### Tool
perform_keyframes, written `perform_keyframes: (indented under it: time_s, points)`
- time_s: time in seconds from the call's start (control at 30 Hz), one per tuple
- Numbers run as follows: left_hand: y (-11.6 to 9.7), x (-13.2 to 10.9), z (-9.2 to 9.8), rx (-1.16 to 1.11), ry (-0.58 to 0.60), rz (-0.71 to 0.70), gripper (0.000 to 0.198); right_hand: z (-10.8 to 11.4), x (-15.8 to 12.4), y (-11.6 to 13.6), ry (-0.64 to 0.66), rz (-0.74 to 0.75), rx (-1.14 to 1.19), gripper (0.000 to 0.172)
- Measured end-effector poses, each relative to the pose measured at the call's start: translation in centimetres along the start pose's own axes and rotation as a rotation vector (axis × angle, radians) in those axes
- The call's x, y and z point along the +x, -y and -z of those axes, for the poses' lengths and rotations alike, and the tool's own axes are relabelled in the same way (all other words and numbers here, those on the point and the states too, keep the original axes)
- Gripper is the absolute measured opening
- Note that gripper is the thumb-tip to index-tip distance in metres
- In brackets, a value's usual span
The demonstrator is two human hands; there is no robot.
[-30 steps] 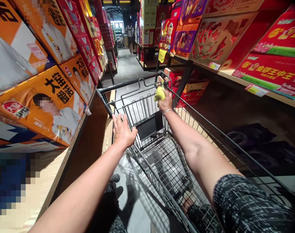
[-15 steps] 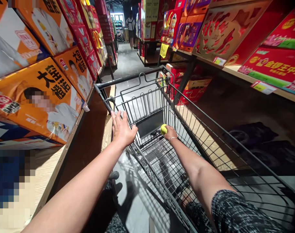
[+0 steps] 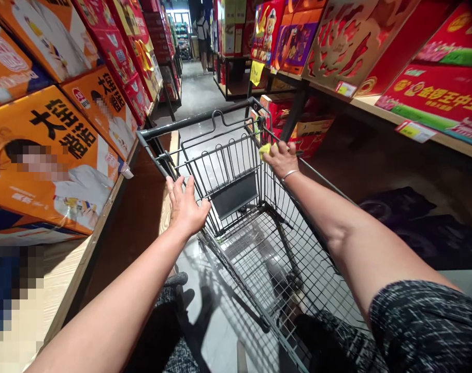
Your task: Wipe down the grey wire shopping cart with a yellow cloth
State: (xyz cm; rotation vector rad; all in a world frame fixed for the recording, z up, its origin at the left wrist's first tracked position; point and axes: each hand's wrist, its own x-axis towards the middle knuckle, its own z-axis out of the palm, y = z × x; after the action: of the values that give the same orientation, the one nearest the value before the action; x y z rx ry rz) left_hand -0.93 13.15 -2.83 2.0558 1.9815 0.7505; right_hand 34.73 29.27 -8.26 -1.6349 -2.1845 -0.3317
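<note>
A dark metal shopping cart [image 3: 197, 118] stands in front of me, its wire basket bare inside. My left hand [image 3: 186, 211] lies on the basket's left side rim, fingers spread and thumb out; it holds nothing. At the right side rim, near the handle end, is my right hand [image 3: 284, 160], with a bracelet on the wrist. Its fingers are closed over a bunched yellow cloth [image 3: 265, 150], pressed against the rim. Most of the cloth is hidden under the fingers. The grey folding flap [image 3: 234, 197] of the child seat lies between both hands.
Orange drink boxes [image 3: 45, 155] are stacked on a shelf at the left. Red gift boxes [image 3: 433, 98] line the right shelf, whose wooden edge [image 3: 375, 110] runs beside the cart. A person [image 3: 202, 36] with a backpack stands far down the aisle [image 3: 199, 85].
My right hand has risen from inside the basket to its right rim, bringing the yellow cloth along. The left hand stays at the left rim. The view has shifted slightly.
</note>
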Motion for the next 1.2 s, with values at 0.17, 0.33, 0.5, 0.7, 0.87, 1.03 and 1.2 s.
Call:
perform_keyframes:
  time_s: [0.17, 0.33, 0.5, 0.7, 0.87, 1.03, 1.2]
  points:
    - [-0.2, 0.1, 0.1, 0.029, 0.004, 0.011, 0.078, -6.8, -11.1, 1.9, 0.374, -0.031, -0.037, 0.035]
    - [-0.3, 0.1, 0.3, 0.095, 0.005, 0.041, 0.076, -11.3, -20.8, 3.5, 0.589, -0.194, -0.003, 0.035]
    - [-1.0, -0.2, 0.9, 0.176, 0.007, -0.029, 0.071, -12.3, -20.7, 3.4, 0.6, -0.322, 0.045, 0.046]
    - [-1.5, 0.2, 1.2, 0.232, 0.082, -0.244, 0.057, -14.5, -19.2, 3.9, 0.587, -0.5, 0.13, 0.068]
    - [-1.0, 0.7, 1.2, 0.261, 0.154, -0.316, 0.042, -17.4, -20.6, 5.4, 0.745, -0.55, 0.216, 0.071]
    - [-1.0, 0.7, 1.2, 0.235, 0.12, -0.306, 0.038, -17.7, -20.4, 6.9, 0.631, -0.457, 0.286, 0.052]
    - [-0.7, 0.7, 1.0, 0.199, 0.108, -0.298, 0.037, -17.5, -22.4, 12.8, 0.597, -0.356, 0.337, 0.045]
